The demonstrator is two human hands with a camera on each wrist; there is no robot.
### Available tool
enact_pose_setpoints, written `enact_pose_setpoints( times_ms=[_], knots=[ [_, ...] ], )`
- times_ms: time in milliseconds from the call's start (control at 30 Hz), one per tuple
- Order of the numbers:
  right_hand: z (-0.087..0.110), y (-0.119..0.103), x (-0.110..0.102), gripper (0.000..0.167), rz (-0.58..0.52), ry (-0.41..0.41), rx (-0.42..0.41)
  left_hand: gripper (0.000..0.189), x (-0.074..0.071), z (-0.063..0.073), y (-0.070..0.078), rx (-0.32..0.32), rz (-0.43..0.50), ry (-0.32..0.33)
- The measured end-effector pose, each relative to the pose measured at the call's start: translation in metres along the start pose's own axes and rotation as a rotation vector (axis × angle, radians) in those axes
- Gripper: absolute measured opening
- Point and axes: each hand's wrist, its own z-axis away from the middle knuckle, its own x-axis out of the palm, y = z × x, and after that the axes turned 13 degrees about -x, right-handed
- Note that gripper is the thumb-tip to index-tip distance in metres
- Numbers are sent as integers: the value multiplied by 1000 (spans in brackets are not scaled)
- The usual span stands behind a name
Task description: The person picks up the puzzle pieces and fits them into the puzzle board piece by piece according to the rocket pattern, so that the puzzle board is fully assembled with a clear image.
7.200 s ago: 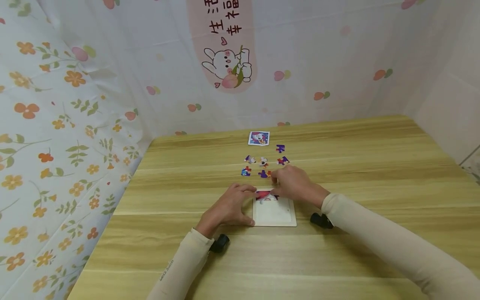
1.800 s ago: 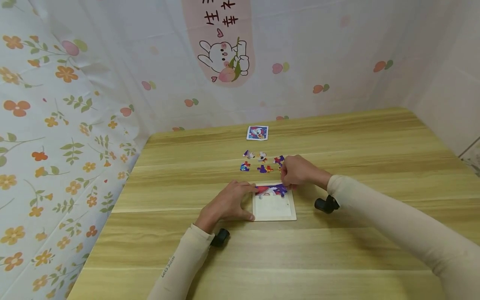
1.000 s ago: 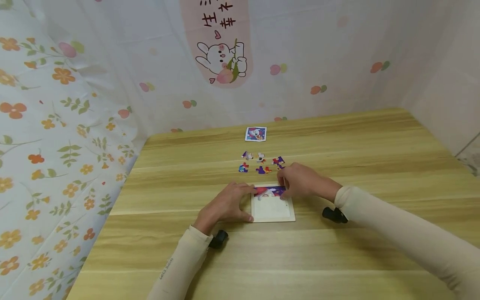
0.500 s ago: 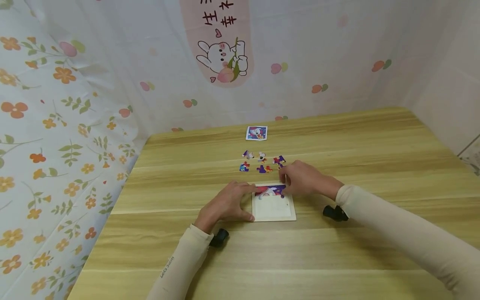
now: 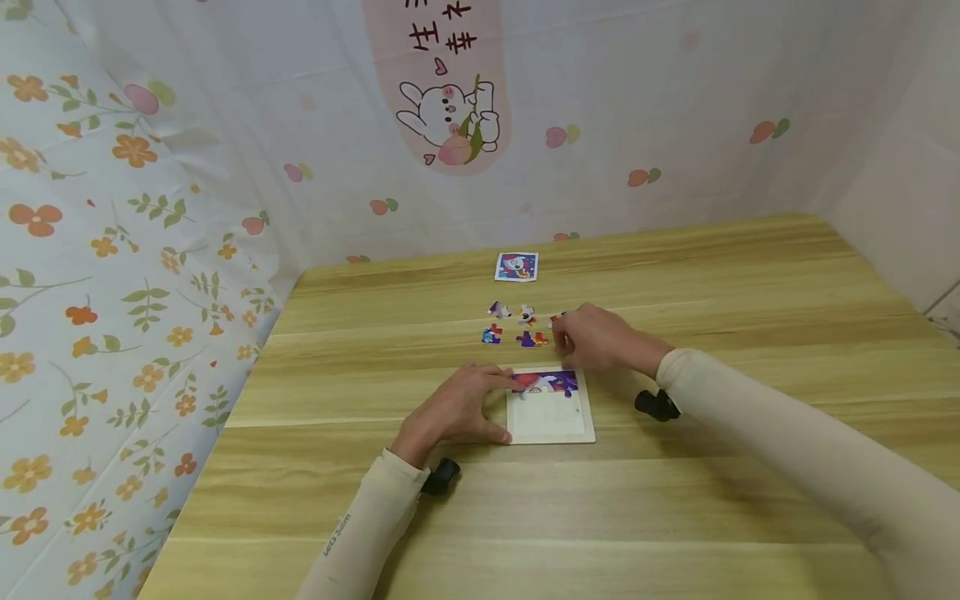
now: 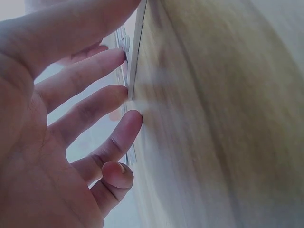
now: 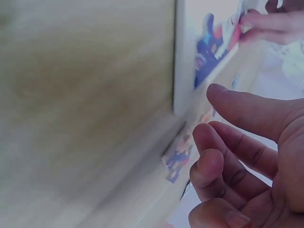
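White tray (image 5: 547,417) agst L fingers (image 5: 497,382)

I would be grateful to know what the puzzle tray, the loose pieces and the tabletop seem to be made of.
Puzzle tray: perhaps matt wood or stiff board, from its pale, straight-edged rim; plastic is possible.
Loose pieces: likely thin board or wood, judging by their flat, colourfully printed faces; finish unclear.
Tabletop: wood or laminate, apparently smooth, showing streaky grain.
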Motion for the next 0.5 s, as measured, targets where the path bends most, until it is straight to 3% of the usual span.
enact_pose_setpoints(
  times_ms=[300, 500],
  knots=[
    [-32, -1, -10, 4, -34, 72, -10, 69, -1, -2, 1, -13, -27, 0],
    [-62, -4, -16, 8, -36, 40, 74, 69, 1, -3, 1, -11, -28, 5]
  ],
)
